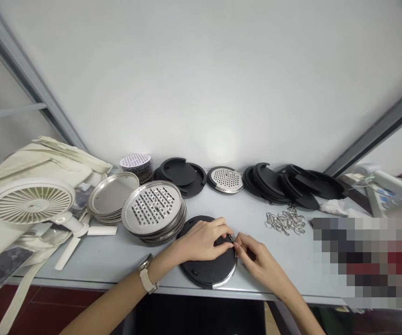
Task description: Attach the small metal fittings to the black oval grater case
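Note:
A round black disc (201,274) with a strip of shiny metal rim lies near the table's front edge. My left hand (204,239) rests over it, thumb and fingertips closed at its right edge. Beside it my right hand (255,256) pinches a small metal clip (232,238) at that same edge. The fingertips partly cover the clip, so whether it is fastened to the disc cannot be seen. A heap of similar metal clips (286,221) lies to the right, beyond my right hand.
Stacked metal grater plates (152,207) and plain metal discs (112,195) stand left. Black round holders (183,174) and more black holders (274,181) line the wall, with a grater in a black holder (226,179) between. A white fan (33,202) stands far left.

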`<state>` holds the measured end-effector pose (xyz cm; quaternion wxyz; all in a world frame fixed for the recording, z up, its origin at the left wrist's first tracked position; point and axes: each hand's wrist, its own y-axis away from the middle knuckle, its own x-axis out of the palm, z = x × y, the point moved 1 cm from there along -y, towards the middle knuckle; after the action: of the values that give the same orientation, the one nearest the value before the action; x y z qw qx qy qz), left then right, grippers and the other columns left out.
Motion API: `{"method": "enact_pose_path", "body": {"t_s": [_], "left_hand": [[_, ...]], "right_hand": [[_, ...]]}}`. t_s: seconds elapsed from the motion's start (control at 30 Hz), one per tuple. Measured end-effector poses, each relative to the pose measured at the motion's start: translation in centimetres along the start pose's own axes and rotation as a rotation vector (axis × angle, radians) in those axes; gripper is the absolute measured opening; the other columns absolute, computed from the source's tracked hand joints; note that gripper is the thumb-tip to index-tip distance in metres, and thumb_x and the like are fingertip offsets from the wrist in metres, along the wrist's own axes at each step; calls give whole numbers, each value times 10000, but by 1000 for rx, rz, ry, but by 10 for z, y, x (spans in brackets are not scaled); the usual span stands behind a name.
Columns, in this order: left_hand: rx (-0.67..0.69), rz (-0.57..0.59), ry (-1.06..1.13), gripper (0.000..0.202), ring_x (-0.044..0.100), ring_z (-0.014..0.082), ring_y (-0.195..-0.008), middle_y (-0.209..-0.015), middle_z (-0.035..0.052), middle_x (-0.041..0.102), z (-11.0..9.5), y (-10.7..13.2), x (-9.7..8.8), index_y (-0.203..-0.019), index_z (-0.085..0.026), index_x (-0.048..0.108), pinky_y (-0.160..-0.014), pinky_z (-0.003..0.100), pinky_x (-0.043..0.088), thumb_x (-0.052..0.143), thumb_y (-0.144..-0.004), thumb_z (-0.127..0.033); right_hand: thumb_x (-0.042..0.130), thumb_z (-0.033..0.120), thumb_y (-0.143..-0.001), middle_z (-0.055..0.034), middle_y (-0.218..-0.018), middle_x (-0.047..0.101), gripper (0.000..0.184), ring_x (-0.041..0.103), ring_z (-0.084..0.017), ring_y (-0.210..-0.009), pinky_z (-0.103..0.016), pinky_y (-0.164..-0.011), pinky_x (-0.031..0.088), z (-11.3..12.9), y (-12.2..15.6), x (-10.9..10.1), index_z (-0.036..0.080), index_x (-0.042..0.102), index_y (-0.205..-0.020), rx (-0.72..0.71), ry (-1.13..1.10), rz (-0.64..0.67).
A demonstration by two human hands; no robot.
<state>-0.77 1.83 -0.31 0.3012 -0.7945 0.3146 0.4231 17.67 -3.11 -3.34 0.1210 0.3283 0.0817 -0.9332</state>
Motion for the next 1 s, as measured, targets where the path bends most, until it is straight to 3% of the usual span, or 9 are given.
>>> {"method": "enact_pose_path", "body": {"t_s": [0.27, 0.47, 0.77, 1.0], "left_hand": [[-11, -3, 2, 244, 615, 129, -719, -1039, 23, 615, -2, -1, -2, -1079, -203, 601, -638, 247, 445, 559, -883, -344], [2, 2, -5, 227, 613, 129, -719, -1038, 19, 615, -3, 0, -3, -1078, -197, 594, -644, 245, 440, 550, -882, -303], [13, 10, -15, 235, 628, 159, -788, -1066, 33, 608, -3, 0, -2, -1082, -192, 558, -667, 257, 447, 561, -879, -311], [21, 10, -16, 237, 636, 163, -817, -1077, 35, 605, -2, 0, -1, -1094, -197, 559, -696, 266, 462, 556, -886, -312]], "right_hand": [[315, 272, -972, 23, -694, 458, 259, 463, -161, -669, -264, -622, 369, 1, 1, -3, 218, 370, -725, -32, -27, 10], [348, 347, -980, 31, -650, 422, 308, 450, -164, -649, -265, -596, 353, 2, 1, -2, 219, 371, -701, -22, -8, 9], [364, 252, -943, 31, -668, 443, 254, 451, -158, -648, -268, -607, 359, -1, 2, -2, 219, 343, -692, -62, 15, 3], [359, 301, -968, 17, -676, 484, 285, 473, -166, -661, -267, -588, 367, 1, 1, -1, 218, 370, -695, -48, 0, -2]]}}
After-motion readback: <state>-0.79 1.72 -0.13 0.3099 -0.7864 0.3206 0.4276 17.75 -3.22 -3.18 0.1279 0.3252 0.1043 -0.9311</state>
